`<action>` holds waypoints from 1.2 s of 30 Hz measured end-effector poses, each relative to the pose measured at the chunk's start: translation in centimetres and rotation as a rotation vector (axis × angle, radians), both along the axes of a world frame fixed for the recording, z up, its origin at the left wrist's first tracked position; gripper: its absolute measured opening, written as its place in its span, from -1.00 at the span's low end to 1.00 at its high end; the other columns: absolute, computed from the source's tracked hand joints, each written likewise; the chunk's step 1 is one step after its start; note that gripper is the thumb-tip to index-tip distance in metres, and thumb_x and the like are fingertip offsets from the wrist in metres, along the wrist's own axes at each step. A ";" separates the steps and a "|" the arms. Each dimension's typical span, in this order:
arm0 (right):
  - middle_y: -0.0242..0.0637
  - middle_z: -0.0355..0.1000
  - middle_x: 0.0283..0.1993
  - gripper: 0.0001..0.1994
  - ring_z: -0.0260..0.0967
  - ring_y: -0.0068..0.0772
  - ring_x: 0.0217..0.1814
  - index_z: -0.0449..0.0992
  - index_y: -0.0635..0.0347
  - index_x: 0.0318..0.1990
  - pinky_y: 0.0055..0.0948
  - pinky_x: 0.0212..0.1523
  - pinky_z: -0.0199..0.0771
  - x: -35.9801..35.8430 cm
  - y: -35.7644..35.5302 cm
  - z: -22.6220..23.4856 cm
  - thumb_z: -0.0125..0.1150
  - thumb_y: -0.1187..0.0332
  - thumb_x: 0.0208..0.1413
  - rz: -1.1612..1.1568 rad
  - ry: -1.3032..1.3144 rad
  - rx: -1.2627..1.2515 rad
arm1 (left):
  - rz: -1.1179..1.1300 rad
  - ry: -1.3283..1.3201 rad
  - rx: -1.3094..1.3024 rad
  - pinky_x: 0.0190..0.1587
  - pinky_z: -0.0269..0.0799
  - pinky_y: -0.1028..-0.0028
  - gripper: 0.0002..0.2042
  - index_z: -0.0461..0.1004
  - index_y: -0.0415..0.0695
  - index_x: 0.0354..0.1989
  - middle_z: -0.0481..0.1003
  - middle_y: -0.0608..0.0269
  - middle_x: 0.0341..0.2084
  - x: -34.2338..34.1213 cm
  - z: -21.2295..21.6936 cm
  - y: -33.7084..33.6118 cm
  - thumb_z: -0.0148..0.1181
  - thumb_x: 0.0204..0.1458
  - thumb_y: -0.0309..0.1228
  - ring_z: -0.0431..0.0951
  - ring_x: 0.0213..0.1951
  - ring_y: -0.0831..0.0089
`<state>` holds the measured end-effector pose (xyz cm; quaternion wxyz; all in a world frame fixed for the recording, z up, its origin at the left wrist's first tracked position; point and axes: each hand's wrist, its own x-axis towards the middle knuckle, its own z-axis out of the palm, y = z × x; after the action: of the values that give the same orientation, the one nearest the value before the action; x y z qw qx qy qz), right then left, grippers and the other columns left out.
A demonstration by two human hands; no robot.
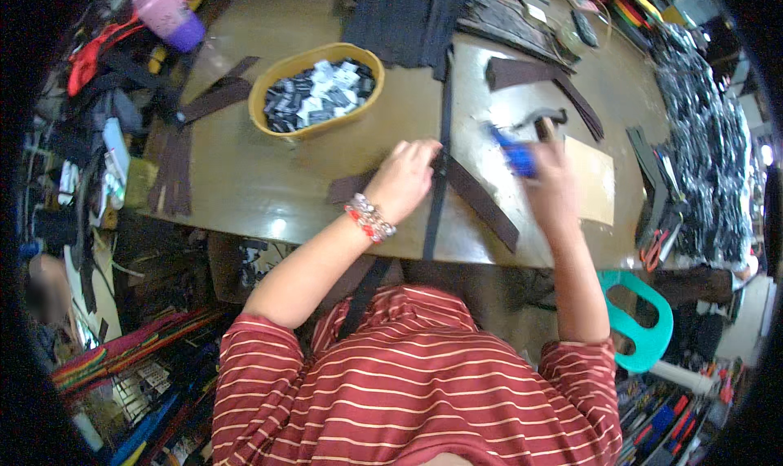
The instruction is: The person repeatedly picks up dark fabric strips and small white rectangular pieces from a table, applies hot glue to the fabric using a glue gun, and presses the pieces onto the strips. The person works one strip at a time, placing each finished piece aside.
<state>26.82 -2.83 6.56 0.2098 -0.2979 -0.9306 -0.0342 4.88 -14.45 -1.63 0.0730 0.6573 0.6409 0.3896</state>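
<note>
A flat, dark brown strip point(483, 203), straight-cut at its near end, slants toward the surface's point(224, 185) front edge beside a black strap point(439, 213). The left hand's point(404, 181) fingertips are at its far end, grip unclear; the right hand point(550, 181) grasps a blurred blue tool point(515, 153).

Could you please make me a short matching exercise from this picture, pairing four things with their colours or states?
1. Tub
2. Cup
3. Left hand
4. Right hand

A. Pink and purple
B. Blurred, by a blue thing
C. Yellow, holding black and white pieces
D. Bracelets at its wrist

Pairs: 1-C, 2-A, 3-D, 4-B
</note>
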 end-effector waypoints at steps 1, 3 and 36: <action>-0.11 0.44 -0.17 -0.72 0.41 -0.07 -0.13 0.52 0.14 -0.15 -0.25 -0.10 0.40 1.7 1.0 -0.4 0.29 0.36 -0.07 -0.218 0.152 -0.078 | -0.013 -0.053 -0.044 0.01 0.35 0.27 -0.72 0.38 -0.21 -0.10 0.47 0.05 -0.21 -0.7 0.8 -0.2 0.09 -0.04 -0.54 0.45 -0.10 0.13; -0.18 0.47 -0.27 -0.71 0.40 -0.32 -0.24 0.51 0.29 -0.16 -0.38 -0.11 0.35 5.8 3.6 -1.8 0.24 0.24 0.08 -0.458 0.730 -0.209 | 0.031 -0.064 -0.108 -0.01 0.39 0.26 -0.80 0.46 -0.19 -0.17 0.50 0.00 -0.22 -2.8 3.1 -0.6 0.04 0.02 -0.50 0.49 -0.12 0.13; -0.25 0.36 -0.18 -0.73 0.32 -0.45 -0.25 0.45 0.23 -0.09 -0.47 -0.20 0.34 2.5 -4.9 -4.2 0.20 0.46 0.01 -0.377 0.783 -0.404 | 0.449 0.268 -0.152 -0.26 0.46 0.39 -0.86 0.45 -0.14 -0.24 0.55 0.19 -0.39 -17.8 9.4 -1.5 0.11 0.07 -0.39 0.57 -0.32 0.42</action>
<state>29.30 -7.74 2.38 0.4726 -0.4870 -0.6992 0.2249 -12.87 -15.98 7.76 -0.0514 0.5370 0.8021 0.2563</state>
